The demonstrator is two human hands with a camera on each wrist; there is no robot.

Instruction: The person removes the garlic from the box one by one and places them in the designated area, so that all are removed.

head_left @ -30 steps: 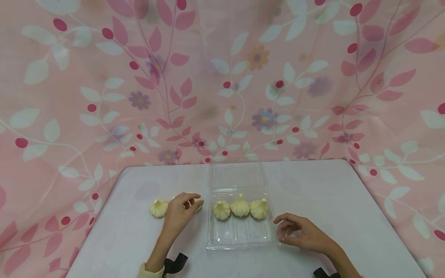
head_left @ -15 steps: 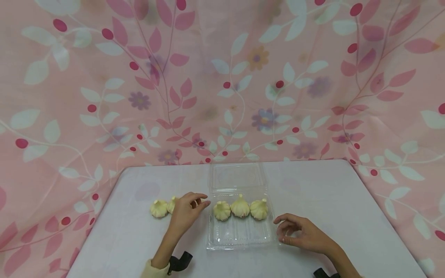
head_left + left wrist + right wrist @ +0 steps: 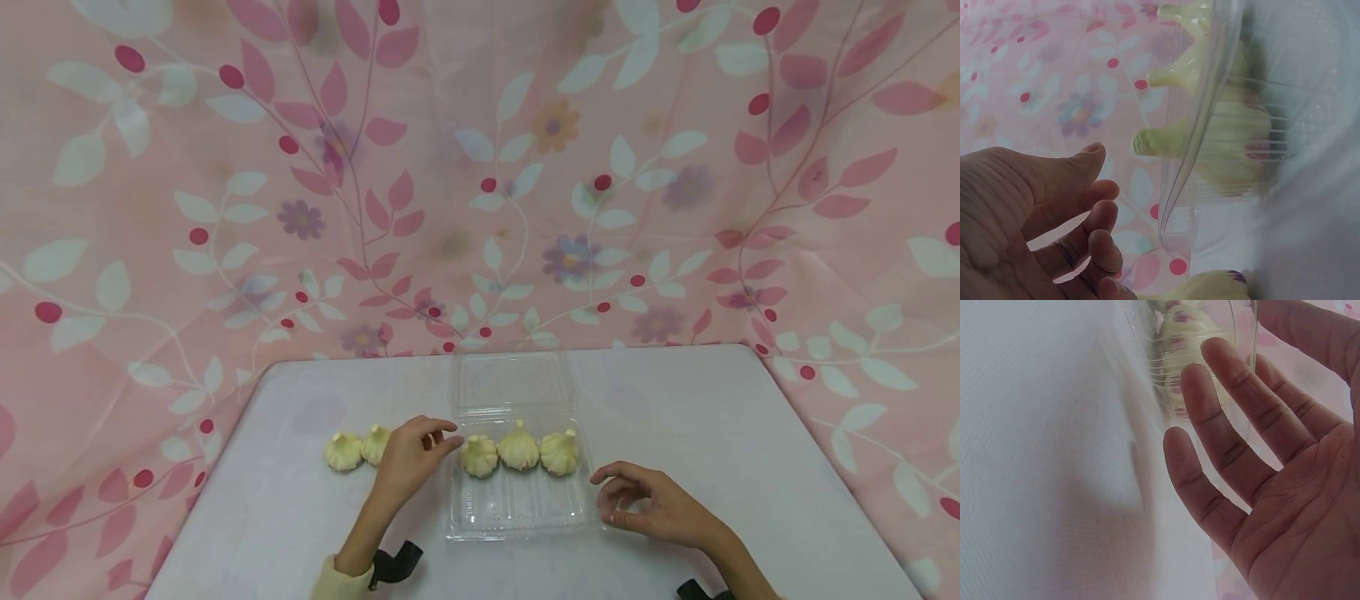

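Clear plastic is forming the open box [image 3: 516, 507]; in the head view, the step seems to be lining up a pickup, calling for pinching the nearest of three garlic bulbs [image 3: 518, 448] sitting inside. Left wrist: they are showing creamy skins; the left hand [image 3: 1022, 206] is hovering near, half-curled, gripping nothing. Right wrist: the right hand [image 3: 1304, 487] is staying empty, fingers loosely spread, perhaps touching the box.
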